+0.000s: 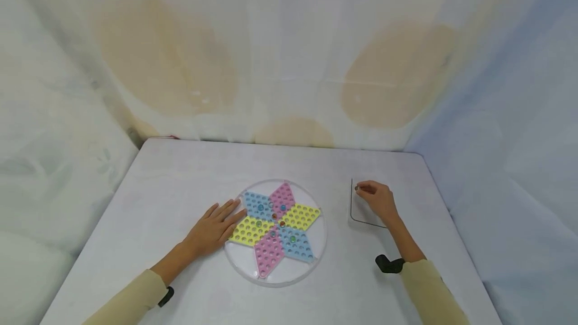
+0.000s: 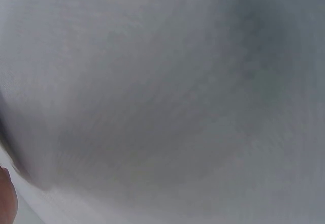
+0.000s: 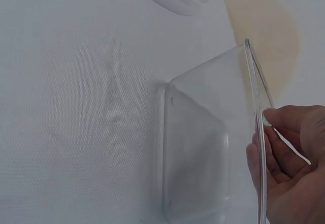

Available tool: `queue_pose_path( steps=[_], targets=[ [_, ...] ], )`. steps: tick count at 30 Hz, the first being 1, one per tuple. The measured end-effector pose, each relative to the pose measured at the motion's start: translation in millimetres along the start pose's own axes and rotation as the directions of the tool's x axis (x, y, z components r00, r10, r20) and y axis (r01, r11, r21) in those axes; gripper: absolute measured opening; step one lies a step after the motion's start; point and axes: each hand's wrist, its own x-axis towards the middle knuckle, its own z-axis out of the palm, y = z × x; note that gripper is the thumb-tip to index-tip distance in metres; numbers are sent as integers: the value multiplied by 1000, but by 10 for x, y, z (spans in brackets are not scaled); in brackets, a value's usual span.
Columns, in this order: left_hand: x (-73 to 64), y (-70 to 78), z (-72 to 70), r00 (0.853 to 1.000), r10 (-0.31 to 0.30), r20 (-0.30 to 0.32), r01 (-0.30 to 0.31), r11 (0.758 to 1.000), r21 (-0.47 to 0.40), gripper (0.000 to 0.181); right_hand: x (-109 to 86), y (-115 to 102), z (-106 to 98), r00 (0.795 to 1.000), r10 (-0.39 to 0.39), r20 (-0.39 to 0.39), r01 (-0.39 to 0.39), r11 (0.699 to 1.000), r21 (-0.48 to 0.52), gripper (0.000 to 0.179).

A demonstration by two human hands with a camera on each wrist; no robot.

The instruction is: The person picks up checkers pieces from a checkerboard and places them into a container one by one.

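Note:
A round Chinese checkers board [image 1: 244,266] with a pink, yellow and blue star lies on the table, several glass marbles [image 1: 293,239] in its holes. My left hand [image 1: 211,229] rests with spread fingers on the board's left edge. To the right stands a clear plastic box [image 3: 203,79], its dark rim line showing in the head view. Over that box, my right hand [image 1: 378,198] pinches a marble [image 3: 266,120] between thumb and fingertips. The left wrist view shows mostly blurred white surface, with a bit of skin [image 2: 7,198] at its lower left.
A white-covered table [image 1: 194,164] carries the board and the box. Pale curtains [image 1: 289,64] with tan spots hang behind it and at both sides. Dark wrist straps [image 1: 389,265] show by both sleeves.

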Motion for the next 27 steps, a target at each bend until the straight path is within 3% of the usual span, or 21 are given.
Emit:
queue_pose_path(
  steps=[13, 18, 27],
  targets=[
    [2, 9, 0, 998, 28, -53, -28, 1000, -2, 51, 104, 45, 100, 997, 66, 44, -63, 996, -68, 25],
    [4, 6, -9, 1000, 16, -26, -17, 1000, -18, 51, 123, 64, 115, 994, 96, 54, -92, 993, -81, 25],
    [11, -7, 9, 999, 20, -33, -20, 1000, 15, 51, 147, 68, 170, 989, 136, 58, -130, 986, -100, 25]
  ],
)
